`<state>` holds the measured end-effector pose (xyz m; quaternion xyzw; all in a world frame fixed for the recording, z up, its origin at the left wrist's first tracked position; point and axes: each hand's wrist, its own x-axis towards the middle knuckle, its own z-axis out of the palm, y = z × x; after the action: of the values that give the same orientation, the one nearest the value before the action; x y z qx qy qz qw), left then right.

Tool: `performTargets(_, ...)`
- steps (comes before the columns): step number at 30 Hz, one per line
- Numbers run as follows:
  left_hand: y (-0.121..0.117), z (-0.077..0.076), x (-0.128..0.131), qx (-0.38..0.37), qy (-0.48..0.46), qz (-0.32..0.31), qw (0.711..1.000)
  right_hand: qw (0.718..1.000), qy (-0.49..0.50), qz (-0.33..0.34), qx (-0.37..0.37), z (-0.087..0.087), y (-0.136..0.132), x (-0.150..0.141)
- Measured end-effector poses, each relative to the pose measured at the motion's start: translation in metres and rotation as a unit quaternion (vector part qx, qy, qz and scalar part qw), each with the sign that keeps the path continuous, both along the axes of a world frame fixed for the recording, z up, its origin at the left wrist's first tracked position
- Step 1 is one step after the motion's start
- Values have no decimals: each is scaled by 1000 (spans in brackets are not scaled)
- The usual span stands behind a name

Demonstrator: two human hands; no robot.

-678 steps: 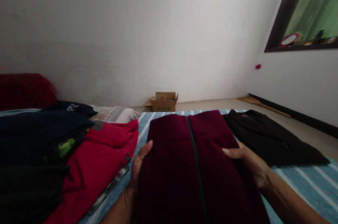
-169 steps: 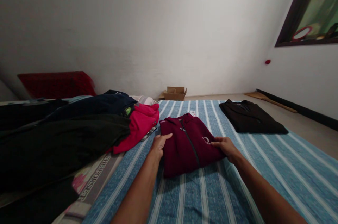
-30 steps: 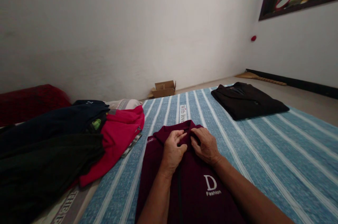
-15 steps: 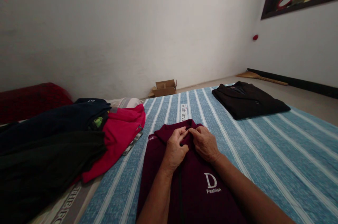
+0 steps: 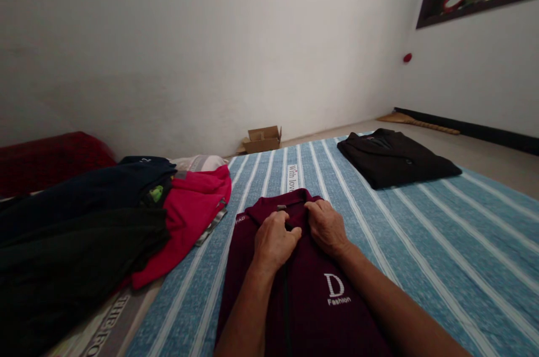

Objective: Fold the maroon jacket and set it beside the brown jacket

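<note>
The maroon zip jacket lies flat, front up, on the blue striped bedsheet, collar away from the person. Left hand and right hand both pinch the fabric at the zip just below the collar, fingers curled closed on it. Beyond the jacket to the right lies a folded black garment; to its left a red garment under dark clothes. A cardboard box sits beyond, at the wall.
</note>
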<state>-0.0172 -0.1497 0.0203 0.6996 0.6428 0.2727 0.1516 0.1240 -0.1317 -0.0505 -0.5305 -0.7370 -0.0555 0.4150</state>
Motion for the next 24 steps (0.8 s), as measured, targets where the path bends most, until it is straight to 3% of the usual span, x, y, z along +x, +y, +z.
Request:
performTargets(4,3,-2,-1,-46,-18,-14,999,1000,8,1,1,0,0,0)
performTargets(9,8,-8,-6,-44,-93,-43,994,1000,12,4,-3,-2,1,0)
performTargets(16,8,-13,-9,-59,-104,-57,991,999,53,12,-4,0,0,2)
performTargets(19,8,-14,-9,-57,-105,-53,991,989,142,23,-37,19,-3,10)
performTargets(24,9,-13,-9,-57,-108,-71,990,941,288,68,-164,75,-1,7)
